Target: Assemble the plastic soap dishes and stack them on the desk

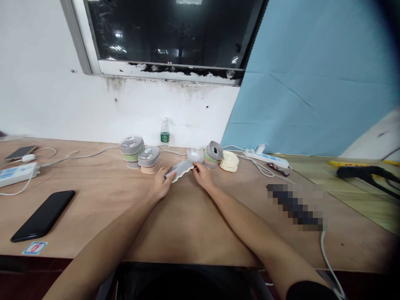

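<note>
Near left, a black phone (43,215) lies on the wooden table (187,216). Mid table, left hand (161,183) and right hand (203,175) each grip one end of a grey wavy-edged lid (179,169), slightly tilted. Just behind: stacked containers (140,157) at left, cream lids (229,161) at right. Far, by the wall, a water bottle (165,134).

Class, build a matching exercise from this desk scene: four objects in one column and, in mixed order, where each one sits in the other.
Objects:
1. grey wavy-edged lid
2. black phone
3. water bottle
4. cream containers

Places:
A. upright by the wall
B. flat near the table's left front edge
C. held between left hand and right hand
D. right of the tipped green container

Pairs: 1-C, 2-B, 3-A, 4-D
</note>
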